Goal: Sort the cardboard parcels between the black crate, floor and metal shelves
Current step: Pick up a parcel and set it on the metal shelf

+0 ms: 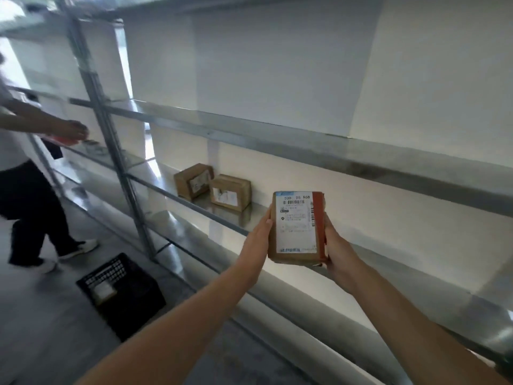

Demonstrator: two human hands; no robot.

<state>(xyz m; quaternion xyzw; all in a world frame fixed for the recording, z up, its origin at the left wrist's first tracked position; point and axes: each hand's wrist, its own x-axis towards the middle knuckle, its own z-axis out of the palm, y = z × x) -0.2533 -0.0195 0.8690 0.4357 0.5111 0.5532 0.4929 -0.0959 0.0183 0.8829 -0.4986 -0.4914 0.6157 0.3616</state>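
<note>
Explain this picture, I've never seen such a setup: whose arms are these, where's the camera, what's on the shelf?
No machine here. The single picture comes from a camera worn on a person's head, so the two bare arms are their own. The left hand and right hand hold a labelled parcel upright between them, before the metal shelves. Two more parcels stand side by side on a shelf behind it. A black crate sits on the floor, lower left, seemingly with another parcel inside. A second person is at far left.

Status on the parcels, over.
Left hand, right hand grip labelled parcel. Two boxes on shelf beyond. Another person far left.
</note>
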